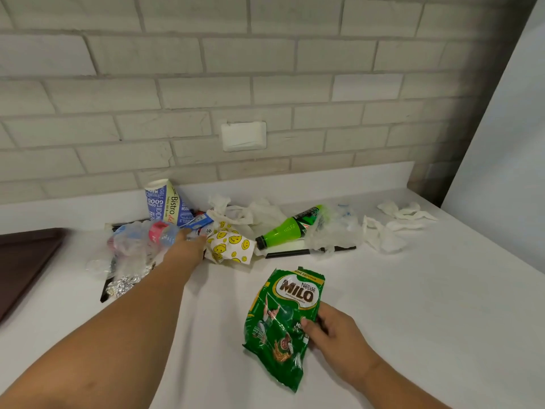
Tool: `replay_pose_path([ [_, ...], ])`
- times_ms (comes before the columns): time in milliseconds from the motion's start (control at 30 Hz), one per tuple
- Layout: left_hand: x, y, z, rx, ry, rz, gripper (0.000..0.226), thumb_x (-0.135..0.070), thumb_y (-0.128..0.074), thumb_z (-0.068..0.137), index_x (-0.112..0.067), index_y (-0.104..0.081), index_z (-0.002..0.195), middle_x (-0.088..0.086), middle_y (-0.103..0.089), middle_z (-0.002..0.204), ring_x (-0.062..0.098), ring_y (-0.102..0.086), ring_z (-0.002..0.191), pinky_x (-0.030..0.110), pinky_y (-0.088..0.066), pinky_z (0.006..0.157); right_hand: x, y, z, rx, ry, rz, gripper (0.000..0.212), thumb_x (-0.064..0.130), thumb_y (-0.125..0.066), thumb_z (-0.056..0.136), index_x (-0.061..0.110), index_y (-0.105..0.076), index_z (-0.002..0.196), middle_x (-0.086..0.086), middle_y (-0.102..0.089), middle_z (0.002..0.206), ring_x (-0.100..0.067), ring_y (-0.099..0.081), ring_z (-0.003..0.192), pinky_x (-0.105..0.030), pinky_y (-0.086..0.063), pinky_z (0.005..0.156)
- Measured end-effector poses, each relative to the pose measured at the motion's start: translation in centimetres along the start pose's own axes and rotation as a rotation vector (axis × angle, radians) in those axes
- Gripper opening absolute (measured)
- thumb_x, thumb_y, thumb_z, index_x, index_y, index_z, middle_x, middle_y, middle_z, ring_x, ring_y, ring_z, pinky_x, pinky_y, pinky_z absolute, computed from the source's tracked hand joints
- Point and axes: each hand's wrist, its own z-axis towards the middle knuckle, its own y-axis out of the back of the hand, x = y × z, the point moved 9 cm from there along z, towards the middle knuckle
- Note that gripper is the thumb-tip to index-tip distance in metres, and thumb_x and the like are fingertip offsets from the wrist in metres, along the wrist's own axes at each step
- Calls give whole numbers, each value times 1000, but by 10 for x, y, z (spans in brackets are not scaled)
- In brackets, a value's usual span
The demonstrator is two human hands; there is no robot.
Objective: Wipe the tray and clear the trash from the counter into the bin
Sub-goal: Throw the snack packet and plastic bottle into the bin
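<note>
My right hand (334,330) grips the right edge of a green Milo packet (281,323) held just above the white counter (413,305). My left hand (188,246) reaches into the trash pile at the back, its fingers closed around a crushed clear plastic bottle with a pink label (147,236). Beside that hand lies a white wrapper with yellow smiley faces (231,246). A dark brown tray (20,261) sits at the left edge, partly cut off. No bin is in view.
The pile also holds a blue-and-white paper cup (166,205), crumpled foil (125,283), a green soda bottle (290,228), a clear plastic bag (336,231), a black stick (309,251) and white tissues (398,219). A brick wall stands behind the counter.
</note>
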Motion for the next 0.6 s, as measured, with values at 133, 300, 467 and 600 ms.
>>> replay_pose_path([
  [133,9,10,-8,-106,-7,-112,52,-43,-45,95,-24,-27,140,22,-45,124,38,-46,110,45,-39,95,1,0,0,4,5,1,25,15,-55,94,32,-63,110,8,-72,103,-14,-66,96,-30,-55,81],
  [300,27,22,-12,-241,43,-274,34,-33,-43,97,-24,-31,127,18,-45,120,40,-46,110,49,-41,95,3,0,0,5,30,-37,21,21,-55,94,32,-63,110,6,-72,103,-13,-66,93,-28,-54,77],
  [467,30,34,-16,-275,-25,-123,28,-27,-47,93,-15,-38,118,23,-44,120,41,-49,107,44,-42,86,4,0,-1,-1,24,-48,21,15,-55,94,28,-63,109,8,-72,101,-8,-65,89,-18,-48,70],
  [600,6,43,-11,-314,-242,100,38,-19,-53,90,-7,-43,124,26,-43,126,43,-46,112,47,-40,95,3,-1,-1,8,20,-72,19,18,-55,94,27,-63,109,8,-72,101,-10,-66,89,-22,-52,72],
])
